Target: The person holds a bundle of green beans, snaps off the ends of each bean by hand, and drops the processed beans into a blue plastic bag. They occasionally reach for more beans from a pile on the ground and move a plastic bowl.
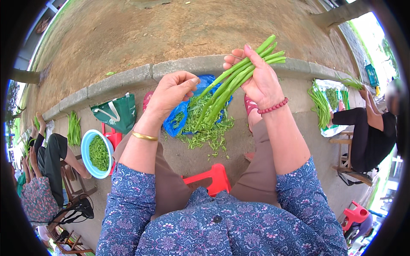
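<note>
My right hand (261,75) is closed around a bunch of long green stems (230,78), its thumb lying over them. The stems slant down and left, their cut ends past the thumb at the upper right. To the left of the bunch is my left hand (176,91), fingers curled and thumb near the index fingertip; whether something small is pinched there cannot be told. Below both hands, a blue plastic bag (176,120) lies between my feet, with a heap of short chopped green pieces (205,134) on it and spilling onto the pavement.
A light-blue basin (110,147) of chopped greens stands at left beside a green tote bag (126,112) and a stem bundle (73,128). A stone kerb (118,76) crosses ahead. Seated people work with greens at both sides. A red plastic stool (219,179) is under me.
</note>
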### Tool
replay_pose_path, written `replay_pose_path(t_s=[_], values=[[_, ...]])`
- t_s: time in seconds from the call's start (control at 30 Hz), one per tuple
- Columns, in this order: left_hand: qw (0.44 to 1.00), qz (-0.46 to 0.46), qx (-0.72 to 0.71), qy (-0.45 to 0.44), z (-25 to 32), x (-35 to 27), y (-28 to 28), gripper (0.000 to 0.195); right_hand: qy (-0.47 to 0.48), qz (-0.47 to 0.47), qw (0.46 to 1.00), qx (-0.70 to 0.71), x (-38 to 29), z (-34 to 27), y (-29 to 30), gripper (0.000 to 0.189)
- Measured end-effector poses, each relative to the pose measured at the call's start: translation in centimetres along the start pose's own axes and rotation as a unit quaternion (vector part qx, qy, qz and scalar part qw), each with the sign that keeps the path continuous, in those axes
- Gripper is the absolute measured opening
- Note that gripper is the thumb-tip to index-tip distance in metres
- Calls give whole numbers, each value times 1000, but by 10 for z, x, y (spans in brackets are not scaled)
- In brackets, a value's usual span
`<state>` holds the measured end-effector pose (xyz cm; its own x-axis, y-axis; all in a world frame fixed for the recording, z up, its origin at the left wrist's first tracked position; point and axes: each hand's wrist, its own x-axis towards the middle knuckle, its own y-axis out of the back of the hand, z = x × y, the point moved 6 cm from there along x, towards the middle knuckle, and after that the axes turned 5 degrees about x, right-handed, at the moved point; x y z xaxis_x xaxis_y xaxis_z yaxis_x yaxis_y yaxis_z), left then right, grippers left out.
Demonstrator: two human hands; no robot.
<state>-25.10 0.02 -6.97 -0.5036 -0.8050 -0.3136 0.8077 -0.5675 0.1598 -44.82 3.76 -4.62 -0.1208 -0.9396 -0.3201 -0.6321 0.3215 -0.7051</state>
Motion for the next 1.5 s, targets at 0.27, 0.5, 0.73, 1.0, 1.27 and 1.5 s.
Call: replay_pose_path(t_s=[0.27, 0.5, 0.73, 1.0, 1.27, 1.5], values=[[997, -16, 10, -75, 10, -2, -8, 17, -9, -11, 1000, -3, 6, 9, -3, 26], [982, 8, 98, -163, 9, -3, -10, 14, -20, -15, 999, -21, 10, 14, 3, 30], [983, 5, 104, -155, 7, -8, -11, 16, -19, -1, 997, -73, 10, 16, 3, 31], [981, 3, 102, -165, 4, 1, 5, 12, 34, 11, 978, -208, 14, 10, 4, 29], [997, 32, 54, -48, 4, -4, 7, 22, 31, -53, 967, -249, 17, 20, -6, 27], [985, -11, -109, -133, 22, -11, -3, 27, -55, -164, 915, -363, -5, 56, -22, 30]])
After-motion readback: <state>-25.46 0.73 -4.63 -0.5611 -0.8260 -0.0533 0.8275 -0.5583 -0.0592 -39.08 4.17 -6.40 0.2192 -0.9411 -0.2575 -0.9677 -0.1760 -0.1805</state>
